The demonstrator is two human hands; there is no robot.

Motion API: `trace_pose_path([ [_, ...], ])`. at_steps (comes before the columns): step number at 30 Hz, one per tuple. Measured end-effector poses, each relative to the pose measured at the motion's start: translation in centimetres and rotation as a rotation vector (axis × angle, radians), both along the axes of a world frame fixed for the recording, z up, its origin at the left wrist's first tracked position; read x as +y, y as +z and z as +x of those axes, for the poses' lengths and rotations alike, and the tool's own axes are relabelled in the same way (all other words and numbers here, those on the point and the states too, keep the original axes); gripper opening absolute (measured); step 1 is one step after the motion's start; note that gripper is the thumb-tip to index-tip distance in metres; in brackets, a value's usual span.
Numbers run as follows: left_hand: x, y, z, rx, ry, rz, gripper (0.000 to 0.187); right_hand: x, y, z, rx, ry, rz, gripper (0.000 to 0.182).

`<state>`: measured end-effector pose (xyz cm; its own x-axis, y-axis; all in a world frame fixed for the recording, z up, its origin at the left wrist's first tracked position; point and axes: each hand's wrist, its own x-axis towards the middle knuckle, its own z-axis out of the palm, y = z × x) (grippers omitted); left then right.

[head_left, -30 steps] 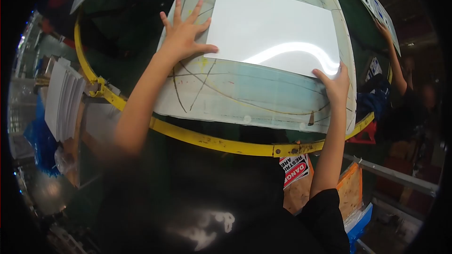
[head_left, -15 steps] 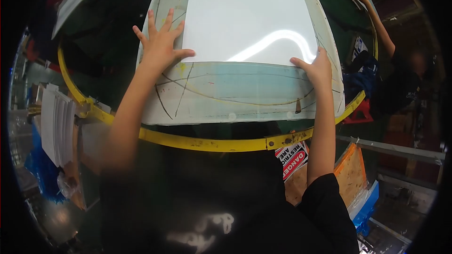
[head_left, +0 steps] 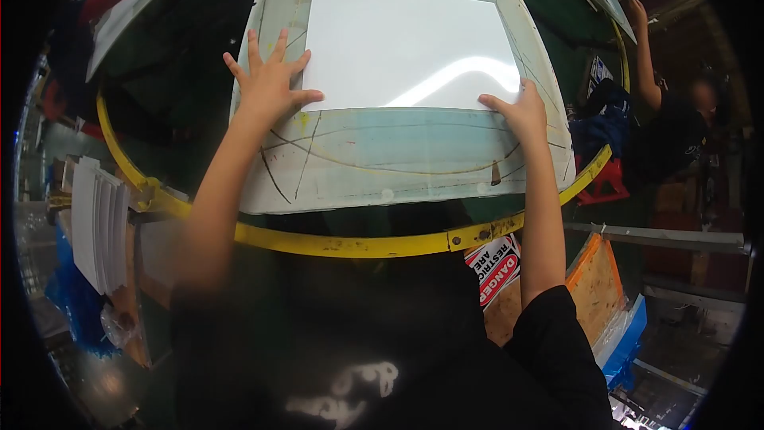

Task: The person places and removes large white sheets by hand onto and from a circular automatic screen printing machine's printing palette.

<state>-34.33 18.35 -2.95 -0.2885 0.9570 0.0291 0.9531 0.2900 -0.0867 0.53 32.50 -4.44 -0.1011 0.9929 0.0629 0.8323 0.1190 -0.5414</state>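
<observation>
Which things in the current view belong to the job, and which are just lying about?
In the job:
- white sheet
- left hand, at its left edge
- right hand, at its lower right corner
- marked board beneath the sheet

Apparently just lying about:
- danger sign
- blue plastic
- orange-edged panel

Unclear: white stack, possibly stock.

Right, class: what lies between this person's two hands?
In the head view, the white sheet spans the stretch between the left hand and the right hand. It lies on the marked board, and both thumbs overlap it.
</observation>
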Motion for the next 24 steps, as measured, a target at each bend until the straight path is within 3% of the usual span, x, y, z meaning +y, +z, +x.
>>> trace_pose_path([
  [13,-0.1,0.5,0.4,-0.023,0.047,-0.048,0.076,0.0,-0.3,0.1,-0.046,0.001,0.049,0.091],
  [19,0.0,0.8,0.9,0.03,0.049,-0.026,0.072,-1.3,-0.4,-0.5,-0.395,0.061,0.459,0.071],
  [21,0.1,1.5,1.7,0.072,0.047,0.012,0.066,-1.2,-0.6,-0.1,-0.294,0.194,0.331,0.062],
  [24,1.6,4.1,4.6,0.213,0.185,-0.245,0.068,-1.9,-0.4,1.4,-0.128,0.314,0.269,0.054],
])
